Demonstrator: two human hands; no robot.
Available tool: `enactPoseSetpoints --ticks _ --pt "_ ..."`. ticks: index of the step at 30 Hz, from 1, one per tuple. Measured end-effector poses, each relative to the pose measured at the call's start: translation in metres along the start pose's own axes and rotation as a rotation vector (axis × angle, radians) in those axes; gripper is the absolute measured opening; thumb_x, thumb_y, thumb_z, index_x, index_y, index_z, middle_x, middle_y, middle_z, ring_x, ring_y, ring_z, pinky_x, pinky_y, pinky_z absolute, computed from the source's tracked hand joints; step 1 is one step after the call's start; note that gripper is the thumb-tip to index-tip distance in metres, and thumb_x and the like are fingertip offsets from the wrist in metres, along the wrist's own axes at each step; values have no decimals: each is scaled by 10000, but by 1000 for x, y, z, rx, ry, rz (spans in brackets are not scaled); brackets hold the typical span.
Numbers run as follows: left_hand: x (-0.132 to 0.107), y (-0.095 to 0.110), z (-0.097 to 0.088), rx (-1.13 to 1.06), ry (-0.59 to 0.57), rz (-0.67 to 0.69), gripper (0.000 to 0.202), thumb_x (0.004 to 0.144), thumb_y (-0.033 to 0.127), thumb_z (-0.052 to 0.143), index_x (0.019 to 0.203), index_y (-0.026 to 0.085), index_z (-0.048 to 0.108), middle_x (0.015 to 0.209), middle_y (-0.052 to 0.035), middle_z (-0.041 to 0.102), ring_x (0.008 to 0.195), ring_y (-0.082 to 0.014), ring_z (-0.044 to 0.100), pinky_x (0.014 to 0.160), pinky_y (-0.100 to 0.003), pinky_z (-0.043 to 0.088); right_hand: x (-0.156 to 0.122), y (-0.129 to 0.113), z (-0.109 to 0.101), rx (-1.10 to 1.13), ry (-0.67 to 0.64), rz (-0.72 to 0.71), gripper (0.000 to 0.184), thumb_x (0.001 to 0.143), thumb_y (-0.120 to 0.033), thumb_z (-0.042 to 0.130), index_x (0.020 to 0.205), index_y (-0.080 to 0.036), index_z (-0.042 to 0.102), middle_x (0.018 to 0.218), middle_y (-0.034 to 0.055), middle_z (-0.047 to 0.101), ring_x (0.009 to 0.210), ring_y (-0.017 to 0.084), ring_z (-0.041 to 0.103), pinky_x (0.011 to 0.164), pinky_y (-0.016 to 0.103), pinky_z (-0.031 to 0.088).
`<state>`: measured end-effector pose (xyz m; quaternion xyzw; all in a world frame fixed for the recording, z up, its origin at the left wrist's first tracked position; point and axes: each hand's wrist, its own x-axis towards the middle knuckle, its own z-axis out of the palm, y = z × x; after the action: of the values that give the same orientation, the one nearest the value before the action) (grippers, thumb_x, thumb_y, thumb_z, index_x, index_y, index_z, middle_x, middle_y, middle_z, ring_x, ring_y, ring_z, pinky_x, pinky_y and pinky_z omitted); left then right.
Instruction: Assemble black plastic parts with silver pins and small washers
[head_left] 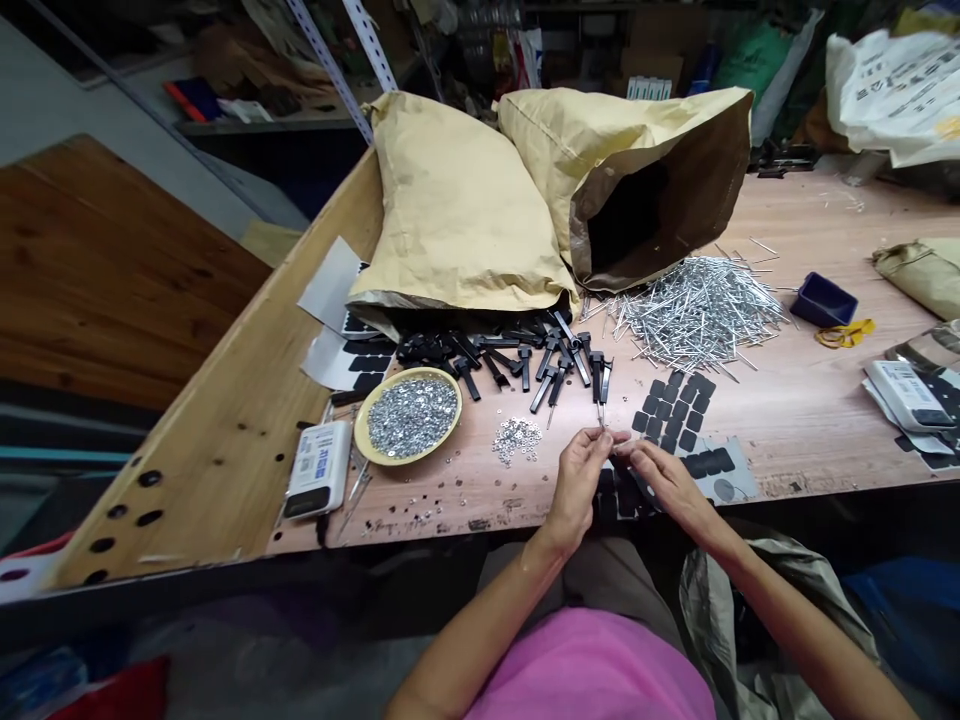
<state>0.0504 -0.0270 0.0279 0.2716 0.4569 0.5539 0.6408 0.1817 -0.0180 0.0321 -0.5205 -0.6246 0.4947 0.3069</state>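
Observation:
My left hand (pixel 579 478) and my right hand (pixel 661 476) meet at the table's front edge, fingertips pinched together on a small thin metal piece (pixel 609 436). A little heap of small metal washers (pixel 517 438) lies just left of my left hand. Black plastic parts (pixel 517 358) are strewn beyond the hands, with one upright black part (pixel 600 385) right above my fingertips. A pile of thin metal pins (pixel 694 308) lies further back on the right. Black pads (pixel 679 400) on a backing sheet sit beside my right hand.
A yellow dish (pixel 375 440) holds many washers at the left, next to a white device (pixel 318 468). Two big tan paper sacks (pixel 465 200) lie at the back, one open. A small blue tray (pixel 823 300), a yellow band and packets sit at the right.

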Motion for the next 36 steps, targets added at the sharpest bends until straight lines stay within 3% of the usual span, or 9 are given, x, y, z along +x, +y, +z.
enactPoseSetpoints --ticks 3,5,7,11,14,19,23,28,36 --pt "13 -6 9 96 -16 -5 271 737 403 667 826 148 645 870 -55 686 852 -157 619 803 -270 462 -1 12 2 283 5 161 471 756 -650 544 905 -207 596 738 0 614 626 139 581 594 283 494" --pt "27 -7 12 293 -22 58 240 813 377 581 842 154 664 906 -64 669 879 -169 608 797 -283 459 5 23 -9 288 35 225 454 742 -628 574 890 -199 604 682 -12 582 532 119 531 492 258 457" --pt "46 -4 12 602 56 159 225 867 326 514 905 168 670 974 -78 645 953 -193 583 814 -306 449 18 35 -30 86 136 131 397 771 -583 566 843 -197 626 699 6 577 556 130 527 468 251 424" --pt "90 5 10 1238 254 243 248 853 300 560 1044 157 627 1047 -126 610 1030 -266 548 797 -343 444 50 65 -85 -653 417 -146 275 875 -408 485 805 -216 670 882 78 601 774 201 551 532 274 398" --pt "113 5 10 1448 267 189 295 841 335 583 1073 156 611 1068 -136 595 1017 -284 573 748 -327 451 69 85 -113 -1032 441 -189 275 912 -313 438 828 -218 682 873 91 610 809 220 521 526 274 357" --pt "122 5 7 1532 209 103 229 895 319 493 963 163 646 1050 -108 585 889 -235 627 691 -291 445 84 102 -132 -1235 381 -276 289 931 -283 415 826 -212 675 785 83 610 789 213 484 544 274 318" --pt "120 4 7 1582 200 127 304 884 387 503 1047 160 623 1075 -115 563 860 -234 633 665 -292 443 84 103 -135 -1300 304 -287 290 936 -265 412 810 -206 666 781 77 627 798 212 477 569 282 305" --pt "122 -2 8 1589 130 51 295 877 403 506 920 170 682 1066 -119 568 849 -240 631 681 -306 438 83 100 -140 -1382 251 -285 276 934 -237 415 791 -201 648 827 80 631 811 209 469 602 285 302" --pt "126 -17 0 1573 40 183 204 875 275 500 915 145 652 960 -111 603 884 -225 605 721 -295 446 90 92 -145 -1463 144 -335 300 899 -66 382 783 -159 642 752 90 624 756 200 484 598 302 339"
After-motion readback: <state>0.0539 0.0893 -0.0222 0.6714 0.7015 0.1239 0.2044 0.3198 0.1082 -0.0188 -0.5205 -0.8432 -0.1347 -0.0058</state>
